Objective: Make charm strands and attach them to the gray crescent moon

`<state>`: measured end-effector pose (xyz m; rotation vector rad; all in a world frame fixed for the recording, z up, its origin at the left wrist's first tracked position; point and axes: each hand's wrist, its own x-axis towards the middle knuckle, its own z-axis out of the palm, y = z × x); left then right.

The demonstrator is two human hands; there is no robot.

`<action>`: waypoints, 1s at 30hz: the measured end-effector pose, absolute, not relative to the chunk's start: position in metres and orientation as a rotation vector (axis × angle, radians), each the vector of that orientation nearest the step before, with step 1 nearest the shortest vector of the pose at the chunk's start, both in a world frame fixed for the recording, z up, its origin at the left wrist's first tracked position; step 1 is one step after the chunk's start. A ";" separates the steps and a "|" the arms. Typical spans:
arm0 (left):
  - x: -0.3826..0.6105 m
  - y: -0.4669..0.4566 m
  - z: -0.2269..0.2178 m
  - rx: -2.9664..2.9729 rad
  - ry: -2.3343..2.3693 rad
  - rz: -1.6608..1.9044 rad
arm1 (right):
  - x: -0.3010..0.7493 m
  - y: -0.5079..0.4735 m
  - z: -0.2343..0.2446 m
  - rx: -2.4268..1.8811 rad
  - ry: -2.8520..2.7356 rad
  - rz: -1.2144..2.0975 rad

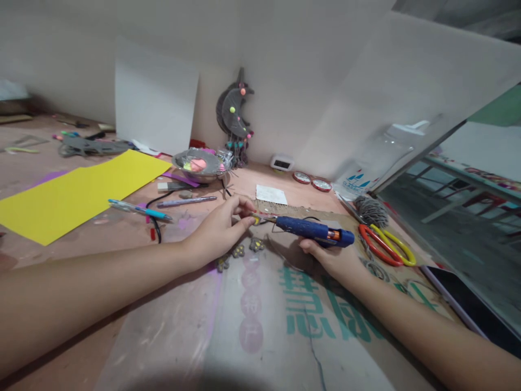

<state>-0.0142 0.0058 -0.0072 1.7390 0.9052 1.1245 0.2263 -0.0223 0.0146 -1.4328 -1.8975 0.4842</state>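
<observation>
My right hand (331,258) is wrapped round a blue hot glue gun (303,228), its tip pointing left. My left hand (228,228) is closed in a pinch, thumb towards the fingers. A small yellow piece (256,220) shows at its fingertips, right at the glue gun's nozzle; most of it is hidden. Just below lie several small grey pieces with yellow on them, among them a piece (256,245) nearest the glue gun, another (239,250) beside it and one more (222,264) at the left. A printed plastic sheet (228,336) spreads under both hands.
Yellow paper (77,198), a blue pen (140,210) and a purple pen (187,201) lie left. Behind are a metal bowl (201,175) and a grey moon decoration (234,111). Scissors (380,244), grey yarn (371,212), a plastic jug (370,163) and a phone (472,304) are right.
</observation>
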 end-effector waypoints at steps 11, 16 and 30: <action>-0.014 0.005 -0.006 1.734 0.901 1.142 | 0.226 -0.022 0.015 -1.439 -1.875 0.525; -0.014 0.005 -0.006 1.750 0.905 1.146 | 0.225 -0.021 0.015 -1.445 -1.878 0.511; -0.014 0.005 -0.003 1.687 0.919 1.125 | 0.228 -0.019 0.016 -1.487 -1.805 0.582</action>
